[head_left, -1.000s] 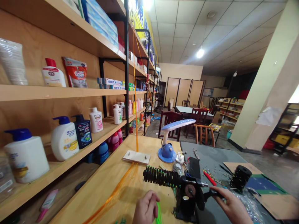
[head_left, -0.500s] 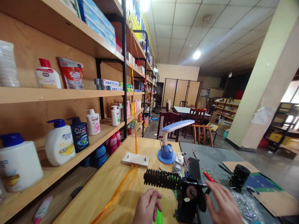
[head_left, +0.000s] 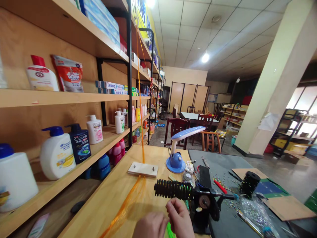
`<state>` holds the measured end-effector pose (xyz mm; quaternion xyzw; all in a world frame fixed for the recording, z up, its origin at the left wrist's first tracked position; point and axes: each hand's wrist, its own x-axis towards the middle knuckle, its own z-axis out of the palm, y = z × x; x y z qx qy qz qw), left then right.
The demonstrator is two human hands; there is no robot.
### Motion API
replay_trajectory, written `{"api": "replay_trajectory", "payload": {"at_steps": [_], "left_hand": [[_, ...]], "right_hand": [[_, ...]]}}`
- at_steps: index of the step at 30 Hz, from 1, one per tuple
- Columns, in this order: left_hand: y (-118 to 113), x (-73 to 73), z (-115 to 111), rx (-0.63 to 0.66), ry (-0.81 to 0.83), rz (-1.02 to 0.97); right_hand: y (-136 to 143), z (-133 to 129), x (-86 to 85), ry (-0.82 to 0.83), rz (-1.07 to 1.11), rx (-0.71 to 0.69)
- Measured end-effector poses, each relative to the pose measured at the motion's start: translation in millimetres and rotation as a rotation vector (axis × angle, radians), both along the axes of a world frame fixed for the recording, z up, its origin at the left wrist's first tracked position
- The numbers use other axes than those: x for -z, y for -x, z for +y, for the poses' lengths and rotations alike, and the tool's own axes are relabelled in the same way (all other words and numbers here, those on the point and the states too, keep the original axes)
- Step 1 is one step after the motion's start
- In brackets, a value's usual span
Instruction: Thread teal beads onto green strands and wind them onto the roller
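At the bottom centre, my left hand [head_left: 149,225] is closed with its fingertips pressed together, slightly blurred. Right beside it my right hand [head_left: 180,216] has its fingers curled in a pinch, the two hands nearly touching. Whatever lies between the fingertips is too small to make out. Bright green material [head_left: 170,230] shows below and between the hands; I cannot tell if it is held. Just beyond is a black ridged roller [head_left: 172,189] with shiny green bits, mounted on a black hand-crank device [head_left: 203,205]. Its crank handle [head_left: 230,196] points right, untouched.
Orange threads [head_left: 126,203] run from a white plate with two bolts [head_left: 143,169] across the wooden table. Behind the device stands a blue desk lamp [head_left: 176,162]. A red pen [head_left: 220,186], a black spool [head_left: 249,182] and a plastic bag [head_left: 257,210] lie on the grey mat.
My right hand has left the crank handle and moved left, beside my left hand. The left hand has shifted a little left and down. The view has turned slightly right.
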<state>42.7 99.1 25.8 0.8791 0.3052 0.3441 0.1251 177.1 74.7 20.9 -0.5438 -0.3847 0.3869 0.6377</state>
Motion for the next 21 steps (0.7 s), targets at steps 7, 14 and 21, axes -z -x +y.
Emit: {"api": "replay_trajectory", "payload": {"at_steps": [7,14,21], "left_hand": [[-5.9,-63.1,34.0,0.233,-0.157,0.089],[-18.9,-86.6,66.9,0.296,0.282,0.186],[-38.3,-86.6,104.2,0.296,0.442,0.225]], "right_hand": [[7.3,1.6,24.3,-0.127,-0.099,0.049],[6.1,-0.1,24.1,-0.289,-0.714,0.339],[6.0,5.6,14.7,-0.248,-0.901,0.399]]}}
